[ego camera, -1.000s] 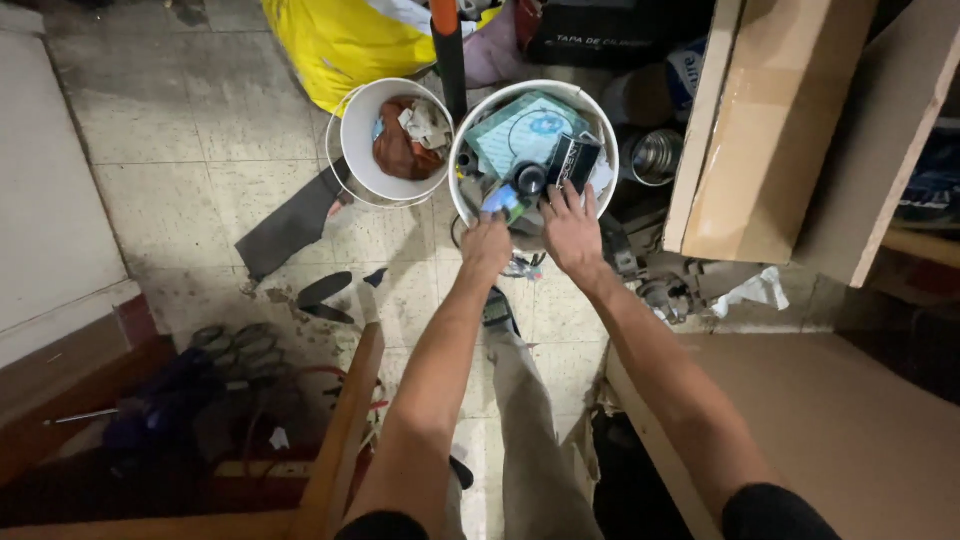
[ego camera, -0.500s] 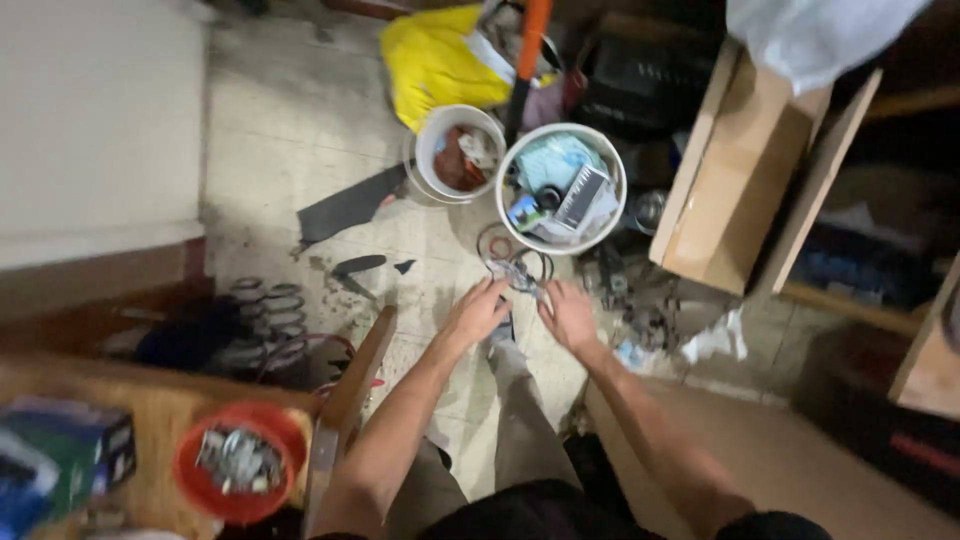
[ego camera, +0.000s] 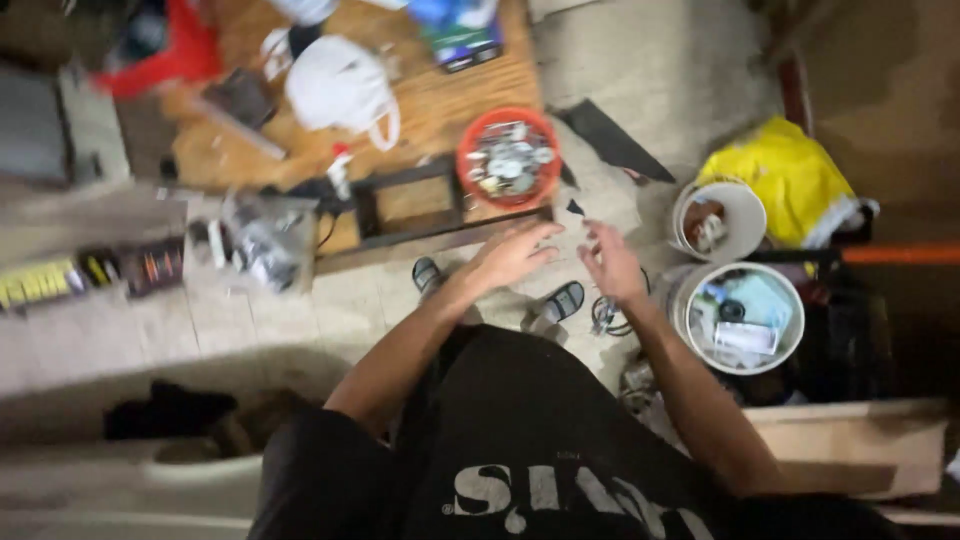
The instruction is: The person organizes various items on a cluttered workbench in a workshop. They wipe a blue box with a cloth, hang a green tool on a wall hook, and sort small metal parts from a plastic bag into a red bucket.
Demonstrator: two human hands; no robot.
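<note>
My left hand [ego camera: 515,255] hovers with fingers spread above the floor, just below a red bowl [ego camera: 508,158] full of small metal parts. My right hand [ego camera: 612,265] is beside it, fingers apart, and looks empty, though it is blurred. A large white bucket [ego camera: 793,345] of mixed tools and parts stands to the right of my right hand. A smaller white bucket [ego camera: 745,200] stands behind it. A loop of wire [ego camera: 605,312] lies on the floor under my right wrist. My sandalled feet [ego camera: 560,300] are below the hands.
A low wooden board [ego camera: 430,100] carries the red bowl, a white plastic bag [ego camera: 340,85] and boxes. A yellow bag [ego camera: 790,180] and an orange handle [ego camera: 900,253] lie at the right. A wooden plank [ego camera: 850,440] is at the lower right, with tool cases [ego camera: 90,270] on the left.
Both hands have come away from the large white bucket and now hover near the red bowl. The view has swung round, so the buckets are now at the right.
</note>
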